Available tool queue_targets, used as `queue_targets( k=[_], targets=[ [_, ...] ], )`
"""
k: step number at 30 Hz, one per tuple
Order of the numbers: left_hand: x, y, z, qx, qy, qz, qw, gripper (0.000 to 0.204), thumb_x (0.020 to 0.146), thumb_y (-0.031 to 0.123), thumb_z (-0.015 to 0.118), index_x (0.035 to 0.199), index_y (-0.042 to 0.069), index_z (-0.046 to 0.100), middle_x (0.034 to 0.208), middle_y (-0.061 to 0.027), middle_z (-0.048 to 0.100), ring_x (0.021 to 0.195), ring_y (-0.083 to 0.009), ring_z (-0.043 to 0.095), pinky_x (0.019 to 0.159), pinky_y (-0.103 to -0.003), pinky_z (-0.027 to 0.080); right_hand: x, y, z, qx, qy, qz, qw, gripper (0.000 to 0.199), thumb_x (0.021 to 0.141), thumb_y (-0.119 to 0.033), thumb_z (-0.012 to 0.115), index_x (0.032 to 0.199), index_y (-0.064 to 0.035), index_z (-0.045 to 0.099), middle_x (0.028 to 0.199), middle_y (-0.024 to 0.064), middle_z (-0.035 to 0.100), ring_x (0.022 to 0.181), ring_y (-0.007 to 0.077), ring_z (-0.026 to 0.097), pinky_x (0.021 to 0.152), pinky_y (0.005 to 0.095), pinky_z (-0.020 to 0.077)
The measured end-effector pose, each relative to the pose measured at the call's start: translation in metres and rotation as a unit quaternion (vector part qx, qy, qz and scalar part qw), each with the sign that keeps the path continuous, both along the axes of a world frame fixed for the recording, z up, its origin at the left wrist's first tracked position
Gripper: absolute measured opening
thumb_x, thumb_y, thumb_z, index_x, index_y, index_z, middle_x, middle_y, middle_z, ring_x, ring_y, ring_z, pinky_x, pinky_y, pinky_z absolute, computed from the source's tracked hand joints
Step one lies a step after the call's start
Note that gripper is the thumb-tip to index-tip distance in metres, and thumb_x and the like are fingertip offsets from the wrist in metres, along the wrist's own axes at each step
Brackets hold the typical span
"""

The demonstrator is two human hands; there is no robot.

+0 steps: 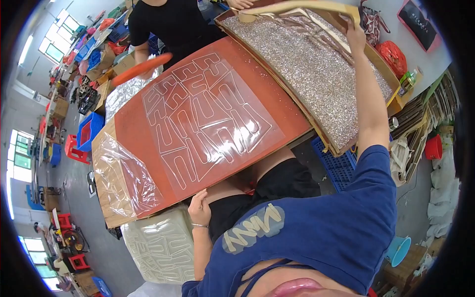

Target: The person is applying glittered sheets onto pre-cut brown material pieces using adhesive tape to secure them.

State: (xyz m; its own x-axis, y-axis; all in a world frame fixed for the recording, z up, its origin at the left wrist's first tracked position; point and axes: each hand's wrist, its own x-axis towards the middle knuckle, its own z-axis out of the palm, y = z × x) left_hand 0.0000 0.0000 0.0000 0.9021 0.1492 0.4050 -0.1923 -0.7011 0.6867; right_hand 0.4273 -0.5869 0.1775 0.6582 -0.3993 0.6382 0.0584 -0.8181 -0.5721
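My right hand (353, 35) is raised at the far right, its fingers closed around the corner of a pale wooden frame (302, 6). The frame is held above a tray's glittering stones (302, 54). Near the front edge of the red board (133, 114) is my left hand (199, 210), fingers curled together; whatever they hold, if anything, is hidden. A clear plastic sheet (257, 123) with white-outlined cut shapes lies flat on the board.
Across the board a co-worker in black (173, 24) moves a blurred orange-red disc (141, 69). Crumpled clear film (116, 171) covers the board's left end. A stack of patterned pale sheets (158, 247) sits below. A blue crate (332, 166) stands under the tray.
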Motion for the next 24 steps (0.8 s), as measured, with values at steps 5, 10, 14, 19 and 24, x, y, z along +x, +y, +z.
queue_targets(
  k=[5,10,14,19,24],
  targets=[
    [0.015,-0.02,-0.001,-0.024,0.002,-0.019,1.0,0.017,0.082,-0.008,0.053,0.093,-0.001,0.064,0.094,-0.0143,0.068,0.083,-0.0218,0.067,0.075,-0.029,0.052,0.006,-0.002,0.039,-0.076,-0.08,-0.068,0.992,0.042,0.094,-0.046,0.04,0.109,-0.0142,0.062,0.085,0.0158,0.067,0.083,0.0357,0.064,0.075,0.0476,0.0476],
    [0.018,-0.015,-0.001,-0.058,0.034,-0.025,0.997,0.018,0.083,-0.007,0.053,0.095,-0.001,0.065,0.094,-0.0126,0.069,0.083,-0.0186,0.066,0.075,-0.028,0.052,-0.025,0.026,0.068,-0.168,-0.11,-0.065,0.977,0.027,0.093,-0.028,0.048,0.112,-0.013,0.06,0.091,0.0127,0.068,0.083,0.0335,0.065,0.071,0.0428,0.0504],
    [0.023,-0.025,0.01,-0.153,0.109,-0.013,0.982,0.016,0.086,-0.005,0.054,0.098,-0.003,0.064,0.098,-0.013,0.068,0.086,-0.0163,0.067,0.077,-0.027,0.052,-0.025,0.023,0.055,-0.344,-0.11,-0.007,0.932,0.027,0.082,-0.015,0.06,0.107,-0.0063,0.061,0.086,0.0199,0.064,0.08,0.0363,0.064,0.067,0.0403,0.0508],
    [0.062,-0.047,0.034,-0.331,0.172,-0.115,0.921,0.032,0.091,0.001,0.054,0.123,-0.005,0.051,0.115,-0.0145,0.061,0.101,-0.0202,0.062,0.089,-0.03,0.049,-0.102,0.125,0.101,-0.296,-0.316,0.164,0.886,0.027,0.081,-0.012,0.063,0.107,-0.0052,0.063,0.097,0.015,0.067,0.084,0.0321,0.066,0.072,0.0379,0.0533],
    [0.135,-0.087,0.117,-0.456,0.148,-0.304,0.824,0.084,0.084,0.031,0.069,0.146,0.005,0.018,0.143,-0.0181,0.036,0.125,-0.029,0.045,0.103,-0.039,0.039,-0.149,0.237,0.067,-0.302,-0.24,0.226,0.895,0.04,0.078,-0.005,0.058,0.118,-0.0051,0.059,0.104,0.0133,0.066,0.088,0.0287,0.066,0.072,0.037,0.0531]
  ],
)
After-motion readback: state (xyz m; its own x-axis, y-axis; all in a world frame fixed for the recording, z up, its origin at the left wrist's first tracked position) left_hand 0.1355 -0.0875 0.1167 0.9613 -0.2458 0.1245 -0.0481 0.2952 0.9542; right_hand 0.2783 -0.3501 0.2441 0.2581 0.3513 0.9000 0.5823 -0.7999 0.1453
